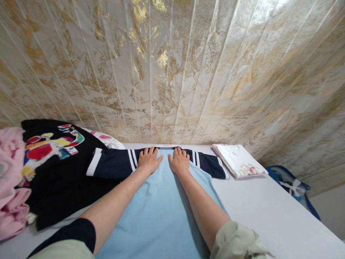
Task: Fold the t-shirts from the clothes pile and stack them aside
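Note:
A light blue shirt (156,212) with navy, white-striped sleeves lies spread on the white table, its body toward me and its sleeves out to both sides. Near the collar end, my left hand (149,160) rests flat on it, fingers spread, where the left sleeve meets the body. My right hand (180,160) lies flat at the matching spot on the right, fingers also apart. Both palms press on the cloth without gripping it. Part of the shirt's near end runs under my forearms and out of the frame.
To the left lie a black garment (72,190) with a colourful print and a crumpled pink garment (12,180). A folded white garment (239,160) sits at the table's (264,212) back right. Beyond that edge is a blue-trimmed bag (293,187). A gold-patterned curtain (167,72) hangs behind.

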Motion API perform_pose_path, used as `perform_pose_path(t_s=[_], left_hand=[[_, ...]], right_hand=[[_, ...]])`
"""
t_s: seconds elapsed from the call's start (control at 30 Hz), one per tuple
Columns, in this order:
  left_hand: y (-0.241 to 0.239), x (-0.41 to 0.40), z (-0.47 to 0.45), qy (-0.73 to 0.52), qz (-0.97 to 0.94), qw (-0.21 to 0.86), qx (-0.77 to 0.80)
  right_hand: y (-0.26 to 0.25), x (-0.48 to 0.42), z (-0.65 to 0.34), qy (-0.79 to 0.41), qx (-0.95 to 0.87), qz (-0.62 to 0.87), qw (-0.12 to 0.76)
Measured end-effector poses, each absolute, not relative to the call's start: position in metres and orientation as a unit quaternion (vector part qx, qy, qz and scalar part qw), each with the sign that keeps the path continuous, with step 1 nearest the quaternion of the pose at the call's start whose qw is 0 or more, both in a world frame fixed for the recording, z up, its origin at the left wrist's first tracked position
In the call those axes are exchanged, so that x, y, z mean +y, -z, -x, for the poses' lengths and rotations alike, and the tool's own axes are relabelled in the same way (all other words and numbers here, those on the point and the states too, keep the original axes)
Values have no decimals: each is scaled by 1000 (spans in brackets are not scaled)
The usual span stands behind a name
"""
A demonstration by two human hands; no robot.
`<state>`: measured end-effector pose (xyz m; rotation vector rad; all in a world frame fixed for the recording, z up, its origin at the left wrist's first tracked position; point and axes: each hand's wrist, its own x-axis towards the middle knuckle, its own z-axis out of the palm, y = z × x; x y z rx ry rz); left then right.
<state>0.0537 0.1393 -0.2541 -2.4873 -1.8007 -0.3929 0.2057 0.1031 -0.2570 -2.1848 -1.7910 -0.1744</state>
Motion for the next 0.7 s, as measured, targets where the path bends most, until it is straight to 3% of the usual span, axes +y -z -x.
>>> perform_pose_path(t_s=[0.4,0.7], left_hand=[[259,142,-56,161,796,-8,-584],[255,140,-55,176,793,1,-582]], right_hand=[[266,112,-210,20,-558,811,175],[260,110,-216,-23,-585,802,121]])
